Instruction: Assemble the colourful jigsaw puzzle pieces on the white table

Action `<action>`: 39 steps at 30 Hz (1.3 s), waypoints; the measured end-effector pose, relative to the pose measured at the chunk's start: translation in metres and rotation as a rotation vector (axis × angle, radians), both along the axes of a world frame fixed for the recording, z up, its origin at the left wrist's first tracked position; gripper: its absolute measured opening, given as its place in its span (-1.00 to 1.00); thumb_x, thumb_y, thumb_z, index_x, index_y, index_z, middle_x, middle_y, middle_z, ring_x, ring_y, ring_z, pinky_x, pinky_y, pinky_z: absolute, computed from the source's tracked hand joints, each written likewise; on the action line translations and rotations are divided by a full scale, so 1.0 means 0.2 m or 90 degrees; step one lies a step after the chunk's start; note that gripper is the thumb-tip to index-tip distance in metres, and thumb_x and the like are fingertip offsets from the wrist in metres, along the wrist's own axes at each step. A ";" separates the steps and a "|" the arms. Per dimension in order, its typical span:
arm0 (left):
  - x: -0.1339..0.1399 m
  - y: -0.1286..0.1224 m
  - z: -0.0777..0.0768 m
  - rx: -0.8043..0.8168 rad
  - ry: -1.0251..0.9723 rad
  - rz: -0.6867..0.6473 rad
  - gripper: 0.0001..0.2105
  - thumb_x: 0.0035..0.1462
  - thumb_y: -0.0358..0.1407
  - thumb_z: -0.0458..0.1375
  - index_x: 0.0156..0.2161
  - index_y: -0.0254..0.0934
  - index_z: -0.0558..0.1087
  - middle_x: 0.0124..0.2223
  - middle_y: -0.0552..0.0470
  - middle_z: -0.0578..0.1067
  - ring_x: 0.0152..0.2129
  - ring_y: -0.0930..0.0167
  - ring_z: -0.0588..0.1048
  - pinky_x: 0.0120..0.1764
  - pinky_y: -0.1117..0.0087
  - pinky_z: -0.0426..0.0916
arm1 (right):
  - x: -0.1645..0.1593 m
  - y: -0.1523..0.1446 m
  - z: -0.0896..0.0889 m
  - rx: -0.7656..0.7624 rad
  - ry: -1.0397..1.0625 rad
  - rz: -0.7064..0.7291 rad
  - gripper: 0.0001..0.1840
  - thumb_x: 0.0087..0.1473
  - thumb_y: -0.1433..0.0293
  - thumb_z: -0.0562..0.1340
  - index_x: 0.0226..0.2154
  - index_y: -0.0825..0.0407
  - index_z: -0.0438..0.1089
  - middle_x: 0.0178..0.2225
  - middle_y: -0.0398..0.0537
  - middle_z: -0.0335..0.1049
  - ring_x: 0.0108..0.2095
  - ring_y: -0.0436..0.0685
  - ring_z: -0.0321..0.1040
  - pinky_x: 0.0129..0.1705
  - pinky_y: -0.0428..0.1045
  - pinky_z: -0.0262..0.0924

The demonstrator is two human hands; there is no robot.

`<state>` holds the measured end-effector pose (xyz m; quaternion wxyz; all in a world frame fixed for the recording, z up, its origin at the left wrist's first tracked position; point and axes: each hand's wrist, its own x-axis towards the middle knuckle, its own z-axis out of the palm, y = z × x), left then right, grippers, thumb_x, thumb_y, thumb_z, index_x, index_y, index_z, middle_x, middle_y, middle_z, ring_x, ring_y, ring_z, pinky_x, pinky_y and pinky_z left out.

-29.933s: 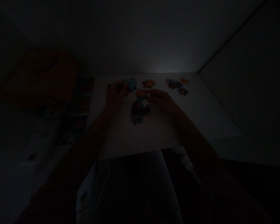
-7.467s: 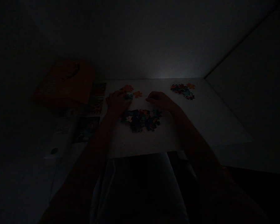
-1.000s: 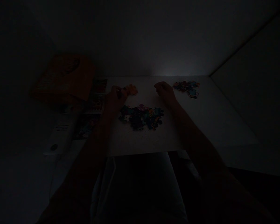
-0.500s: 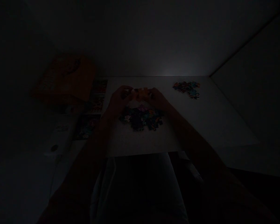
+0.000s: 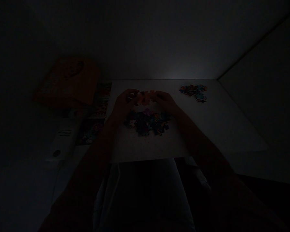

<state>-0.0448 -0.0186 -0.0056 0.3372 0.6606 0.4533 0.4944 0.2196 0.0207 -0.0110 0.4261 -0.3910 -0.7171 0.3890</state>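
The picture is very dark. Between my two hands is a joined cluster of orange jigsaw puzzle pieces (image 5: 145, 98), at the far middle of the white table. My left hand (image 5: 123, 102) has its fingers bent around the cluster's left end. At the right end, my right hand (image 5: 166, 101) pinches the edge with thumb and fingers. Whether the cluster rests on the table or is slightly lifted, I cannot tell. Just nearer to me lies a heap of dark, multicoloured puzzle pieces (image 5: 146, 124), close below both hands.
A second group of puzzle pieces (image 5: 194, 92) lies at the back right of the table (image 5: 222, 124). On the left are picture cards (image 5: 90, 130), an orange bag (image 5: 70, 80) and a white box-like object (image 5: 60, 141) with a cord. A wall runs behind the table.
My right hand has shifted slightly right, and its fingers uncover more of the orange pieces. The left hand stays nearly in place. The heap looks unchanged.
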 end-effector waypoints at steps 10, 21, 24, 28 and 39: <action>0.01 0.01 0.02 0.009 -0.006 -0.005 -0.69 0.47 -0.14 0.38 0.18 -0.22 0.62 -0.09 -0.04 0.66 -0.34 0.45 0.64 -0.26 0.47 0.57 | -0.01 -0.01 0.00 0.057 -0.018 -0.062 -0.10 0.12 -0.60 0.33 -0.31 -0.08 0.59 -0.36 -0.08 0.53 -0.30 0.17 0.36 -0.20 0.10 0.29; -0.02 0.04 0.00 -0.036 -0.060 0.041 -0.58 0.47 -0.02 0.38 0.29 -0.13 0.58 0.02 -0.08 0.68 -0.30 0.42 0.65 -0.35 0.51 0.54 | 0.05 0.00 0.03 0.105 -0.004 -0.122 -0.14 0.21 -0.56 0.30 -0.25 -0.11 0.58 -0.43 -0.15 0.48 -0.40 0.12 0.35 -0.25 0.08 0.32; -0.02 0.03 0.01 -0.042 -0.064 0.038 -0.59 0.46 0.02 0.38 0.24 -0.14 0.62 0.03 -0.12 0.70 -0.27 0.38 0.65 -0.35 0.47 0.55 | 0.06 0.01 0.03 0.064 0.015 -0.106 -0.21 0.25 -0.51 0.33 -0.19 -0.13 0.60 -0.44 -0.15 0.49 -0.44 0.11 0.33 -0.32 0.07 0.32; -0.01 0.02 0.01 -0.054 -0.041 0.020 -0.51 0.32 0.05 0.49 0.20 -0.17 0.64 -0.02 -0.11 0.71 -0.25 0.33 0.65 -0.34 0.43 0.56 | 0.05 0.01 0.03 0.032 0.056 -0.034 -0.38 0.24 -0.28 0.45 0.02 -0.15 0.62 -0.14 -0.05 0.69 -0.37 0.11 0.43 -0.30 0.08 0.47; -0.01 0.02 0.01 -0.018 -0.015 0.013 -0.52 0.27 -0.12 0.48 0.24 -0.19 0.65 0.13 -0.14 0.70 -0.24 0.37 0.65 -0.33 0.46 0.53 | 0.04 0.00 0.01 0.035 0.110 0.020 -0.38 0.18 -0.17 0.55 0.13 -0.20 0.62 -0.02 -0.06 0.67 -0.25 0.15 0.55 -0.17 0.13 0.64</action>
